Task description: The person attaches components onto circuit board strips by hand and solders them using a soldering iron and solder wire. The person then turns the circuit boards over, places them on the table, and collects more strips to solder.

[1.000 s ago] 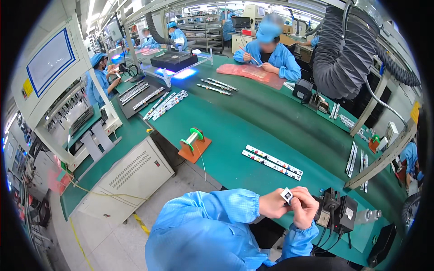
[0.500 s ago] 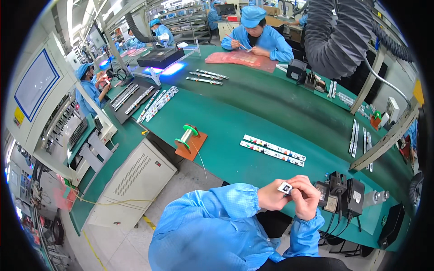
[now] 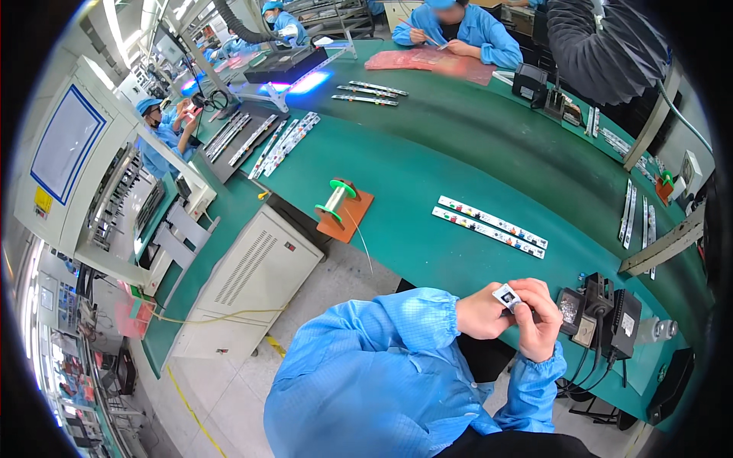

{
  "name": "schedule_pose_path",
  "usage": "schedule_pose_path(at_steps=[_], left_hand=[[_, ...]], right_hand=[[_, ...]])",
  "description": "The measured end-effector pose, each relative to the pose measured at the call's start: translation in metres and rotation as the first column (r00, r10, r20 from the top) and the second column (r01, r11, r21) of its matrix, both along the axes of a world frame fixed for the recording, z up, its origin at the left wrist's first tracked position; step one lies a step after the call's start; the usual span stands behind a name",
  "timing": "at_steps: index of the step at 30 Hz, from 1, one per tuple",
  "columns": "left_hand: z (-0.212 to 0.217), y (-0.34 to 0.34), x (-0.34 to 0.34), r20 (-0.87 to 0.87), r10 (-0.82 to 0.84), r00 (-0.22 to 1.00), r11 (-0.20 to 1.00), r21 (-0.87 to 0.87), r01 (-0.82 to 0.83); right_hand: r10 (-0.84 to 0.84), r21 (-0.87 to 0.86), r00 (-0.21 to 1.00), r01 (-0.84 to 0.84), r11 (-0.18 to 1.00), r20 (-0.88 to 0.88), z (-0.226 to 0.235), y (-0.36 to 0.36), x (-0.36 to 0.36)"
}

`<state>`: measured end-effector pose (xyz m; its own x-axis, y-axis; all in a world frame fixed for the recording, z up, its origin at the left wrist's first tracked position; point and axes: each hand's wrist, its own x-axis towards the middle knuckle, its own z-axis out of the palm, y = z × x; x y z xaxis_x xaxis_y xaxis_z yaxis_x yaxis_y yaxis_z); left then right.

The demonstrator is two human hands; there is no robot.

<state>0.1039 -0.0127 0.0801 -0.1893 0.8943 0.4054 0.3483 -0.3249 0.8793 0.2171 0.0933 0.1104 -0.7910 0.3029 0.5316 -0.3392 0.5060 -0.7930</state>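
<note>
Close to the near edge of the green bench, my two hands are together in front of my body. Between them is a small white square piece with a dark centre, perhaps a little circuit board. My right hand pinches it with curled fingers and thumb. My left hand is closed against its other side, its fingertips mostly hidden. Beyond my hands lie two long white circuit strips with small coloured parts, side by side. A solder wire spool sits on a brown stand to the left, its wire end hanging forward.
Right of my hands stand a black soldering station with cables and two small clear jars. More strips lie at the far left. A grey cabinet stands below the bench. Across it, a co-worker sits at a pink mat.
The view has shifted, so the bench and its things sit lower left or right in the picture. My hands keep the same grip on the small white piece.
</note>
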Motion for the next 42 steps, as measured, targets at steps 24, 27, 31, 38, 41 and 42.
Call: schedule_pose_path(at_steps=[24,27,31,38,41,42], left_hand=[[0.012,0.014,0.0,0.618,0.003,0.786,0.932,0.284,-0.226],[0.017,0.021,-0.004,0.608,0.008,0.794,0.952,0.238,-0.191],[0.025,0.02,-0.031,0.612,-0.076,0.787,0.993,-0.025,0.116],[0.033,0.039,-0.077,0.663,-0.186,0.726,0.678,-0.448,0.583],[0.034,0.048,-0.08,0.6,-0.185,0.779,0.568,-0.582,0.583],[0.035,0.051,-0.08,0.559,-0.179,0.809,0.548,-0.627,0.554]], right_hand=[[-0.168,-0.471,0.923,-0.016,0.882,-0.345,0.01,-0.016,-0.033],[-0.163,-0.647,0.923,-0.11,0.755,-0.348,0.006,-0.017,-0.033],[-0.178,-0.618,0.949,-0.023,0.786,-0.262,-0.002,0.001,-0.027],[-0.143,-0.597,0.959,-0.031,0.802,-0.243,-0.019,0.038,-0.005],[-0.136,-0.24,0.981,0.1,0.966,-0.141,-0.018,0.051,0.003],[-0.148,-0.062,0.975,0.139,0.988,-0.167,-0.016,0.055,0.006]])
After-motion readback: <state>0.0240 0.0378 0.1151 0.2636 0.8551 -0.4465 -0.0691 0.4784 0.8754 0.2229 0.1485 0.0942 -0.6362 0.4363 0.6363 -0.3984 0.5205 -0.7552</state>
